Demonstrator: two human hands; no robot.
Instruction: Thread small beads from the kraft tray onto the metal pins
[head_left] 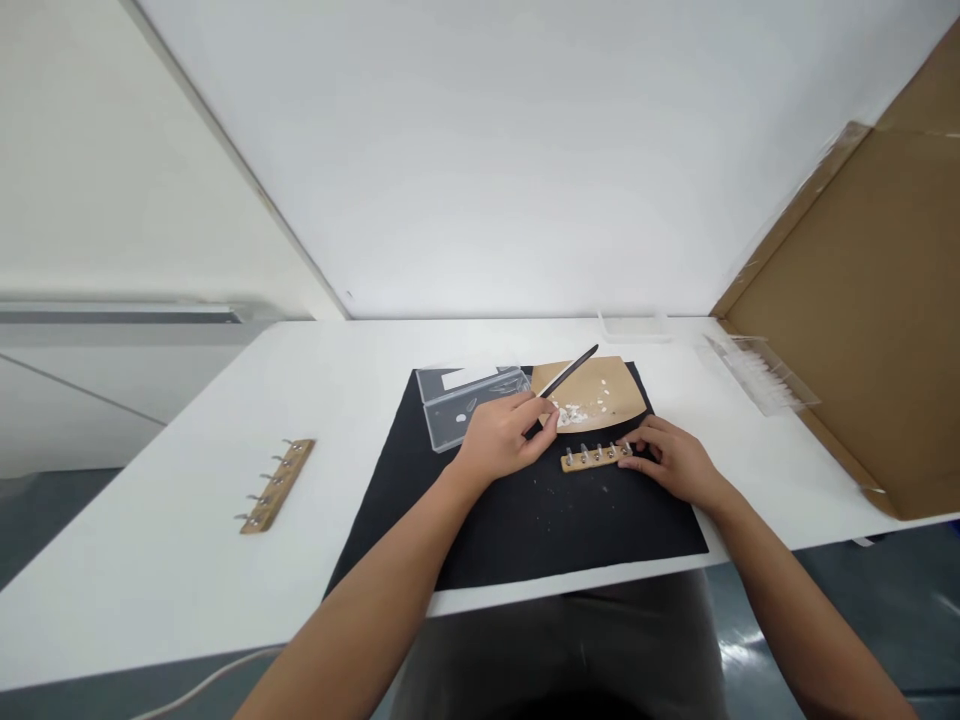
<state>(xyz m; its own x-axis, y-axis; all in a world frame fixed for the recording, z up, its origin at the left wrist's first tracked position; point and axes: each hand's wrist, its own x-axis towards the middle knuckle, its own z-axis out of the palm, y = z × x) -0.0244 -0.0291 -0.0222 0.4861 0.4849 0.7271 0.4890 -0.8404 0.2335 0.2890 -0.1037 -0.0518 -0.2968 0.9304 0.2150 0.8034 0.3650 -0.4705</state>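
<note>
My left hand (508, 435) is closed in a pinch around a slim black-and-white stick-shaped tool (571, 370), which slants up to the right. Its lower end is hidden by my fingers, beside small white flakes (574, 413) on a brown sheet (622, 385). Just below that sheet lies a short wooden strip (596, 460) with several small metal posts bearing clear tips. My right hand (670, 460) grips the strip's right end between thumb and fingers. Left of the brown sheet sits an open clear plastic case (450, 425) with a few small clear pieces in it.
A black mat (517, 540) lies under the work on the white table (187, 580). A second wooden strip with posts (277, 488) rests at left. On the right are a clear tray of clear tips (761, 375) and a large cardboard box (885, 330); a clear container (634, 328) stands at the back.
</note>
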